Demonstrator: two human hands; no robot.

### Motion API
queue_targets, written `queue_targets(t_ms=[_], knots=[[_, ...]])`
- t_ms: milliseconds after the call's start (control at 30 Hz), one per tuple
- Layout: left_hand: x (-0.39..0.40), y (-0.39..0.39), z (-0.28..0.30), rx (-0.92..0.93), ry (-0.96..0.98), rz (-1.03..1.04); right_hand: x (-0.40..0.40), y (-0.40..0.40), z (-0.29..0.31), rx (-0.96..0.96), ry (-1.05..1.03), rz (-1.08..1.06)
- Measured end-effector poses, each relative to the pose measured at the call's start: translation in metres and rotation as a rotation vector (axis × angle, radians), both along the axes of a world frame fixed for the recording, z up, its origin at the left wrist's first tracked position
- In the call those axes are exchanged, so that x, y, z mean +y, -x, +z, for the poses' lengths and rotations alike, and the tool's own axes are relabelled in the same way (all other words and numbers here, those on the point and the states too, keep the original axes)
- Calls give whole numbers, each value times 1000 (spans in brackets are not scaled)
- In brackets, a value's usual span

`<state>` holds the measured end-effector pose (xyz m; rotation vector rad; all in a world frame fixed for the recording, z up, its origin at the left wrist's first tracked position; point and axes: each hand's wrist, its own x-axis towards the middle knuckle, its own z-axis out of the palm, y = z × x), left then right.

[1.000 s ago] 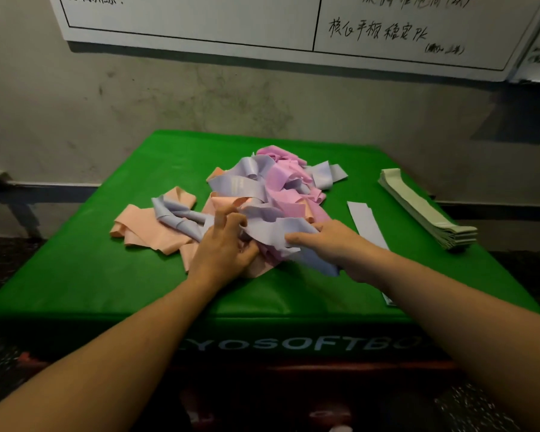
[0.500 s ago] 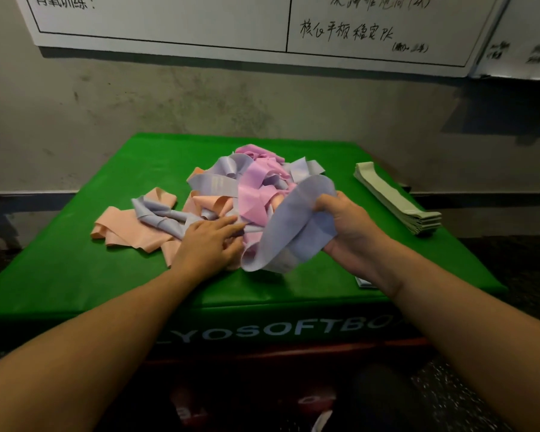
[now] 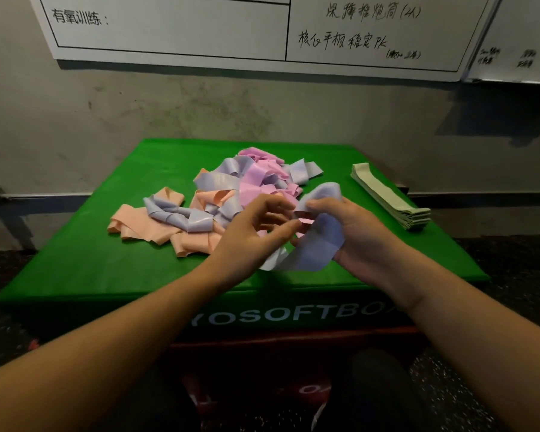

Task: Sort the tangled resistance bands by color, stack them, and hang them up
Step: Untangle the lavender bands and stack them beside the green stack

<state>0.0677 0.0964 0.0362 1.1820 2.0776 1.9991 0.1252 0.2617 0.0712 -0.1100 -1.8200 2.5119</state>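
Note:
A tangled heap of resistance bands (image 3: 231, 188) in pink, lavender and peach lies on the green soft box (image 3: 91, 260). My right hand (image 3: 356, 235) grips a lavender band (image 3: 318, 247), lifted off the heap near the box's front edge; the band loops over my fingers and hangs down. My left hand (image 3: 250, 232) hovers just left of it, fingers spread, fingertips close to the band, holding nothing I can see. A neat stack of pale green bands (image 3: 390, 198) lies flat at the right side of the box.
A whiteboard with handwriting (image 3: 262, 29) hangs on the grey wall behind the box. A red base (image 3: 293, 341) shows under the green top. Dark floor surrounds the box.
My right hand has pulled the lavender band out of the heap and raised it toward me. My left hand has left the heap and come up beside the band, fingers opening.

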Motion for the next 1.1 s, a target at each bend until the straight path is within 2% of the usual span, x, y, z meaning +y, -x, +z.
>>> queue_targets(t_ms=[267, 433, 800, 933, 1033, 1100], knots=[[-12, -37, 8, -91, -124, 111, -10, -39, 15, 38, -88, 72], [-22, -61, 26, -273, -200, 214, -16, -61, 14, 6, -115, 60], [-36, -115, 53, -153, -47, 175, -31, -112, 30, 61, -159, 55], [-36, -126, 52, -163, -31, 172, -30, -118, 33, 133, -299, -45], [-36, -128, 49, -197, -38, 168, -27, -121, 32, 132, -443, -27], [-36, -129, 49, -217, -26, 136, -26, -124, 33, 123, -469, -29]])
